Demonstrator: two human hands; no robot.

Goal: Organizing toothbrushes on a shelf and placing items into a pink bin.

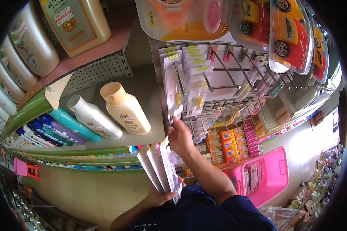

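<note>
My left hand (161, 197) grips several carded blister packs (157, 170) by their lower ends, fanned upright in front of my chest. A light purple piece shows through the plastic of the rightmost one. Above them, my right hand (180, 137) has its fingertips at the lower end of a hanging blister pack (173, 86), and appears to pinch it. That pack hangs with others on a metal hook and has a yellow piece inside. Just right of it, another row of blister packs (199, 89) with yellow-green top strips hangs on the neighbouring hook.
More metal hooks (227, 70) jut from the rack. Boxed toy cars (290, 37) stick out overhead. Shampoo-type bottles (128, 112) stand on the left shelf. Boxed Tide soap (228, 144) sits low behind my right arm. A pink plastic bin (273, 176) holding packs is at lower right.
</note>
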